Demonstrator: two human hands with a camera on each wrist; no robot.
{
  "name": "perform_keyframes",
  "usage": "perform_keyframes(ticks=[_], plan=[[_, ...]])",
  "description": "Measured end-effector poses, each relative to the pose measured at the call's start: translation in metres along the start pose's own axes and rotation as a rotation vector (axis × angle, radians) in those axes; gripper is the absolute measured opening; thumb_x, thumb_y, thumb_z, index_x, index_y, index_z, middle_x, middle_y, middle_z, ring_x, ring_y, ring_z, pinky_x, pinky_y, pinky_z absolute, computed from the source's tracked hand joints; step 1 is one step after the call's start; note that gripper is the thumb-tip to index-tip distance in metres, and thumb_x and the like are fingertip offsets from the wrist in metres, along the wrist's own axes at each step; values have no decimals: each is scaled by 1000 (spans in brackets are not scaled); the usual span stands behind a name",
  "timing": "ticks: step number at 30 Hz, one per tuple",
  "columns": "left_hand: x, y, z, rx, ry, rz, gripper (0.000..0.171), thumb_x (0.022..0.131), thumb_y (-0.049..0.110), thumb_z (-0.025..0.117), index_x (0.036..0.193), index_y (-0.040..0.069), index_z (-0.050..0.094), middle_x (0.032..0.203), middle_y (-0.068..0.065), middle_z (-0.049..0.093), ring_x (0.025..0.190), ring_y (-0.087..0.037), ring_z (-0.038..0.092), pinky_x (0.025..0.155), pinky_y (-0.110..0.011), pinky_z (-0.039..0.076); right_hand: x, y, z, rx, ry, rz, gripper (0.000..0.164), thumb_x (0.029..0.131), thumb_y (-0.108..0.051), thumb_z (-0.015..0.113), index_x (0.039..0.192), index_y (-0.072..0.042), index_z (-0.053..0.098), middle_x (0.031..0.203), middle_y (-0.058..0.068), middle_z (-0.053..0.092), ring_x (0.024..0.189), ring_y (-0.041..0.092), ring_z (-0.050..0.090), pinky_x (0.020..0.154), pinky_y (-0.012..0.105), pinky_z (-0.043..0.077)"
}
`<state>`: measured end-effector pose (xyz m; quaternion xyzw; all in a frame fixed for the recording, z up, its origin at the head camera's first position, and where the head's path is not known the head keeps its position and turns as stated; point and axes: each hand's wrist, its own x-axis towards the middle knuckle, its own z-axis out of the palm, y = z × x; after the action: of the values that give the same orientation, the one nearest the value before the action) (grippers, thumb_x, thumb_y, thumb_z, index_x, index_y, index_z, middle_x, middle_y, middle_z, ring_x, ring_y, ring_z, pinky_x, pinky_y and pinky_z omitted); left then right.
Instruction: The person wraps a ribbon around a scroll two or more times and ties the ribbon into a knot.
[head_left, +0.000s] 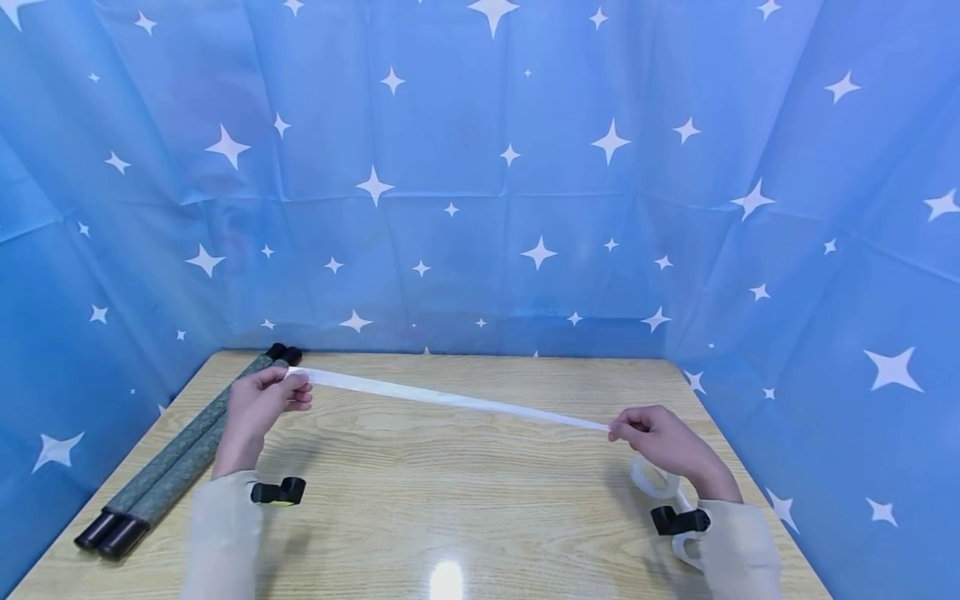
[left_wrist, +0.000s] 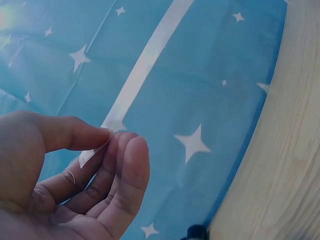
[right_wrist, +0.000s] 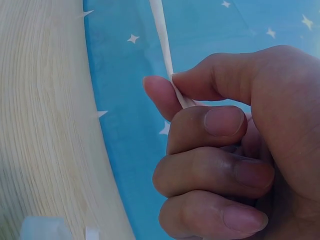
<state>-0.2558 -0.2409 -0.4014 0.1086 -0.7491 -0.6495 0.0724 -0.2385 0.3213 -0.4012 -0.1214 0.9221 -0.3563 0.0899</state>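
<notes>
A narrow white cloth-like strip [head_left: 450,400] stretches above the table between both hands, higher at its left end. My left hand [head_left: 258,408] pinches that end between thumb and forefinger. In the left wrist view a short tail of the strip [left_wrist: 137,75] pokes out below the thumb of the left hand [left_wrist: 95,175]. The other end is pinched by my right hand [head_left: 667,437]. In the right wrist view the strip [right_wrist: 162,40] looks narrowed and slightly twisted where it enters the right hand [right_wrist: 220,150], whose other fingers are curled.
Two grey-green rods with black ends [head_left: 180,454] lie side by side along the left of the wooden table [head_left: 450,517]. Beneath my right wrist is a white ring-shaped item [head_left: 654,479], partly hidden. A blue star-patterned curtain [head_left: 465,225] surrounds the back and sides.
</notes>
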Motion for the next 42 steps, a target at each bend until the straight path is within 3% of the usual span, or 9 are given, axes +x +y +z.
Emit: perform_keyframes(ticks=[14,25,32,37,38,40,42], plan=[[6,-16,-29,89,1,-104,36,104,30,60,123,-1,58,81,12,71,75,-4,72,77,-27,62,-2,17,-5,-20,38,15,32,109,-30,51,97,-10,72,60,-6,33,53,8,29,54,29,33],[7,-30,-43,192,-35,-166,46,105,31,56,134,-5,55,87,6,72,80,-8,73,85,-34,62,-1,34,-7,-23,55,75,45,108,-38,53,87,-1,67,62,-4,34,57,11,35,63,30,38],[8,-39,-49,284,-77,-201,44,104,30,58,126,-8,61,89,-2,73,81,-14,74,83,-36,62,-2,47,-6,5,21,186,55,106,-46,53,81,2,62,55,-6,28,48,10,26,53,32,35],[8,-42,-52,310,-121,-192,34,103,23,56,112,-9,64,88,-5,73,78,-16,75,78,-35,62,-1,54,-6,34,-45,221,47,105,-45,56,94,-1,67,55,-7,28,45,11,25,48,31,37],[8,-43,-53,315,-128,-189,33,103,22,55,111,-9,64,87,-6,73,77,-17,75,78,-36,62,-1,55,-6,41,-55,218,45,104,-44,57,97,-1,68,57,-7,29,46,10,25,48,30,37],[8,-44,-53,322,-129,-190,32,103,21,54,110,-10,63,87,-6,73,76,-17,75,77,-35,62,0,57,-5,49,-67,199,39,103,-42,61,104,-4,69,66,-5,44,48,11,28,48,31,38],[8,-45,-53,325,-125,-193,33,103,20,54,113,-11,62,86,-6,73,75,-16,74,76,-35,62,0,60,-4,50,-71,169,33,100,-39,66,110,-8,69,84,0,59,55,11,41,53,30,41]])
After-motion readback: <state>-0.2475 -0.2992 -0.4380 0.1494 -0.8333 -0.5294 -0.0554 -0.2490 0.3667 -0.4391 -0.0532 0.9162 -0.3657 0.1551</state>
